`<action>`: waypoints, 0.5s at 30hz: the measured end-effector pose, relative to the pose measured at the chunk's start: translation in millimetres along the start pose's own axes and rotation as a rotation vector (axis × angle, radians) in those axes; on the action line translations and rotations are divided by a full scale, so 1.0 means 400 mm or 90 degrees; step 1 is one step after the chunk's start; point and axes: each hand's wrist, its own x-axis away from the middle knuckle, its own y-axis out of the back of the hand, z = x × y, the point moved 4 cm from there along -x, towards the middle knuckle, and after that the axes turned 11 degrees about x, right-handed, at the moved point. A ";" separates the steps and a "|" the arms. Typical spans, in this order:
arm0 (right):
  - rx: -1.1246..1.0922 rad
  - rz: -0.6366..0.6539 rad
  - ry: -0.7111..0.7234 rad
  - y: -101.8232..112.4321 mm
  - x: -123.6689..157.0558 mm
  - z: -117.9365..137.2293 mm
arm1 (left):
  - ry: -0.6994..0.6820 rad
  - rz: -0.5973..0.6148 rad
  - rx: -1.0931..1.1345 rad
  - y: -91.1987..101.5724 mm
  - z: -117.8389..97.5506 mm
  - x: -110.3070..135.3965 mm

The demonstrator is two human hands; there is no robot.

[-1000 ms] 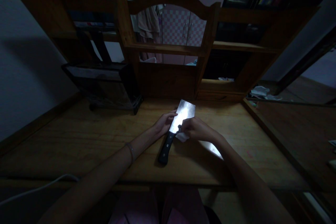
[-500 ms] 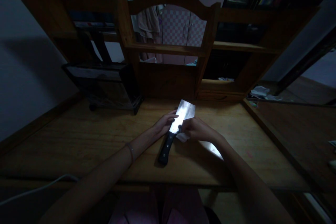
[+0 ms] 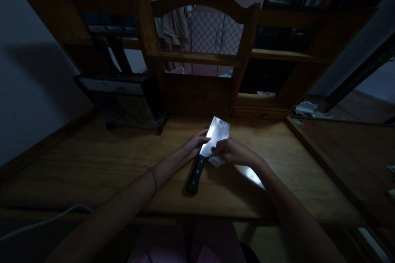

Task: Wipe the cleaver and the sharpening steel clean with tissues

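Two hands at cleaver | my left hand: fingers apart, flat against blade | my right hand: fingers clamped on white cloth, touching blade

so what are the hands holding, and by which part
The left hand holds the cleaver at the blade's left edge, near the handle. The right hand presses a bunched white wipe against the blade's lower part.

Very dim overall, heavy vignetting toward corners. One narrow beam from head level strikes the cleaver blade, glare washing it white; a small bright patch on the desk. Wide-angle bowing at edges. Shelves murky, grainy.
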 end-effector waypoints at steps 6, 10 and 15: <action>0.012 0.008 0.002 0.004 0.001 -0.002 | -0.009 0.018 -0.029 0.010 0.003 -0.005; 0.017 0.010 0.000 0.003 0.002 -0.004 | -0.011 0.016 -0.030 0.006 0.000 0.002; 0.027 0.015 -0.006 -0.002 0.000 -0.009 | -0.010 0.001 -0.019 0.002 -0.003 0.004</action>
